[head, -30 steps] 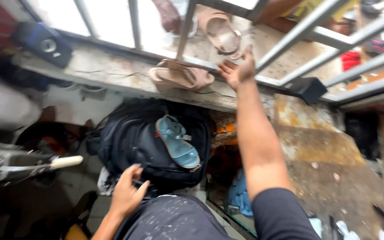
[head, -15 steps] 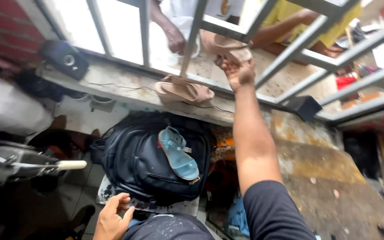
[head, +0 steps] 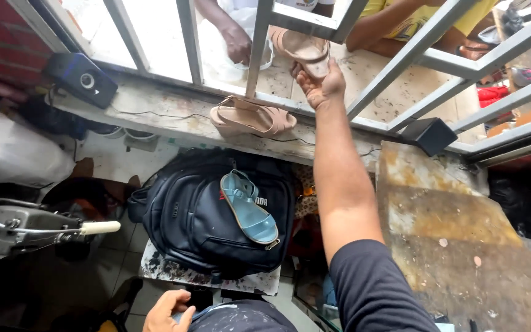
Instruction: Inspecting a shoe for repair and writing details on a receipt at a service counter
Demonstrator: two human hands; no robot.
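Gripping a beige sandal [head: 302, 49] at upper centre, the right hand [head: 321, 86] reached between window bars [head: 259, 46]; the left hand [head: 167, 310] rested loosely curled, empty, at bottom.

There is one view only, from the camera on my head, so nothing is shared with a second view. It looks steeply down and forward over my body, toward the window ledge [head: 155, 117] and the grey bars [head: 259, 49] beyond it. My right arm runs up through the middle of the frame, the shoulder close under the lens and my right hand [head: 321, 83] far out at the bars. My left hand [head: 167, 310] sits at the bottom edge, very near. The dark backpack [head: 210, 215] lies below the lens, mid-frame, and the floor shows at lower left
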